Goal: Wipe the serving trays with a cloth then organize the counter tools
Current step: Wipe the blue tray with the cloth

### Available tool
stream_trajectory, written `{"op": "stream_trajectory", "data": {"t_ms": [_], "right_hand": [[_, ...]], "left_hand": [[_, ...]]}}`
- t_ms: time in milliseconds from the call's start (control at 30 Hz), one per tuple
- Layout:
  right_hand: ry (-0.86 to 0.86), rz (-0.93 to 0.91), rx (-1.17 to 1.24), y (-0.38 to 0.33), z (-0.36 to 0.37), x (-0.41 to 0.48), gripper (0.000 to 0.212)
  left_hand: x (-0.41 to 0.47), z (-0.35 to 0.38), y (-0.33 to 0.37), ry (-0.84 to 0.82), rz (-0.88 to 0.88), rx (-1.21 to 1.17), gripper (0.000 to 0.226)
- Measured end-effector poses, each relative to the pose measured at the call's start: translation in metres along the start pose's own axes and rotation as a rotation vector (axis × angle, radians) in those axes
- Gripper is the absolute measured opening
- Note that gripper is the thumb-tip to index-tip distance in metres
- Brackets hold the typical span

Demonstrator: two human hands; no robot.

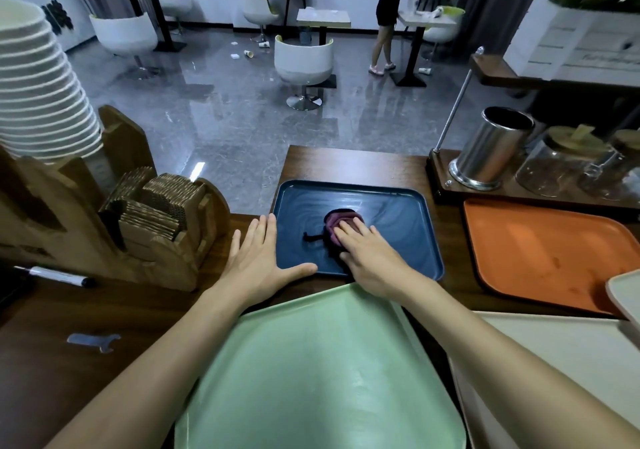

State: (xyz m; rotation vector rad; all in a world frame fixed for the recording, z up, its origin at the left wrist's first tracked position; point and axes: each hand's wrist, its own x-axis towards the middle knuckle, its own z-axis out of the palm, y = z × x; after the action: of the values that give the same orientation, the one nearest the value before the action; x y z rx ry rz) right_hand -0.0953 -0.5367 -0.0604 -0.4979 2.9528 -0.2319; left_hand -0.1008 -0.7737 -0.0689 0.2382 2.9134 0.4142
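Dark wooden counter (pixel 346 164) holds a blue plastic tray (pixel 398 216). Flat right hand (pixel 370 258) presses a purple cloth (pixel 337 218) on it. Flat, empty left hand (pixel 259 258) touches its edge.

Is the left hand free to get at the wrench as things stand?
Probably yes. The left hand lies flat and empty at the left edge of the blue tray, and only bare counter shows between it and the wrench; the wooden holder stands farther back.
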Motion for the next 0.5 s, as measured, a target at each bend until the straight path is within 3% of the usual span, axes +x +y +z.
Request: {"op": "stream_trajectory", "data": {"t_ms": [200, 500], "right_hand": [[0.019, -0.045, 0.305, -0.001, -0.020, -0.013, 0.054], [0.009, -0.028, 0.224, 0.009, -0.028, -0.047, 0.057]], "left_hand": [[-0.003, -0.002, -0.002, -0.015, 0.016, -0.019, 0.132], [-0.003, -0.005, -0.007, -0.051, 0.091, -0.043, 0.130]]}}
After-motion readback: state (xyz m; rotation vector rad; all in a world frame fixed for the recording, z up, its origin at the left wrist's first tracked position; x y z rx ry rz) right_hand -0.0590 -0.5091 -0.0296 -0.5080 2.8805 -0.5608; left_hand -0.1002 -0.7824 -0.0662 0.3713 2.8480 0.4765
